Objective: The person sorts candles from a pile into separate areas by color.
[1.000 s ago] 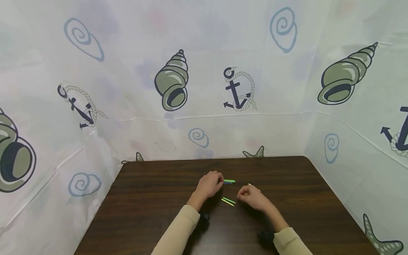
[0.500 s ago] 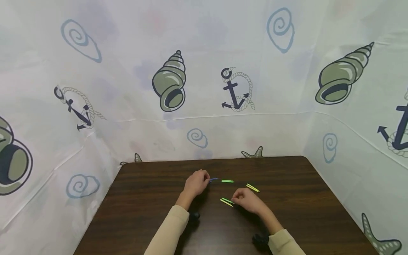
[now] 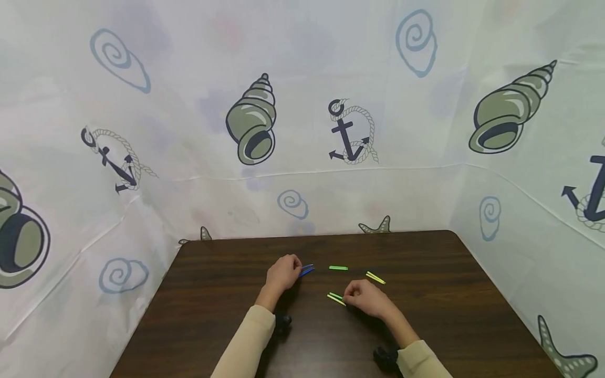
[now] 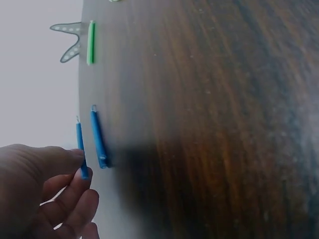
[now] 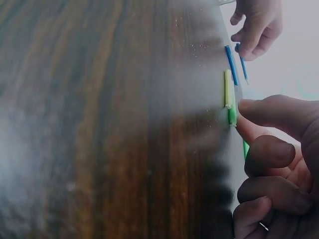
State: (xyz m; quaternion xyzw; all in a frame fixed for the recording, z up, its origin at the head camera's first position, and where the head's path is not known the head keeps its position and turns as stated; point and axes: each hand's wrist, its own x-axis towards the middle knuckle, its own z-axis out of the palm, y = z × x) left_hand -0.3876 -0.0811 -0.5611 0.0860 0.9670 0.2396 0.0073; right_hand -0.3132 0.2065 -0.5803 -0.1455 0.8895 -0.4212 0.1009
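My left hand [image 3: 283, 273] pinches a thin blue birthday candle [image 4: 81, 142] between thumb and forefinger, its pale wick pointing away. A second blue candle [image 4: 98, 139] lies on the table right beside it. My right hand [image 3: 368, 297] hovers low with fingers loosely bent, the thumb and forefinger apart in the right wrist view. Its fingertips are right at the end of a green candle [image 5: 232, 117], which lies alongside a yellow candle [image 5: 228, 88]. In the head view those fingers hide part of the green candle.
Green candles [image 3: 338, 268] lie close together toward the back of the brown table [image 3: 212, 315]. Two yellow candles [image 3: 375, 277] lie to their right, beyond my right hand. A white curtain [image 3: 302, 131] with shells and anchors surrounds the table's far sides.
My left hand has moved left from beside the green candles, bringing blue candle along; both blue ones now show. My right hand has shifted left and nearer, from the yellow pair to the green-and-yellow pair.
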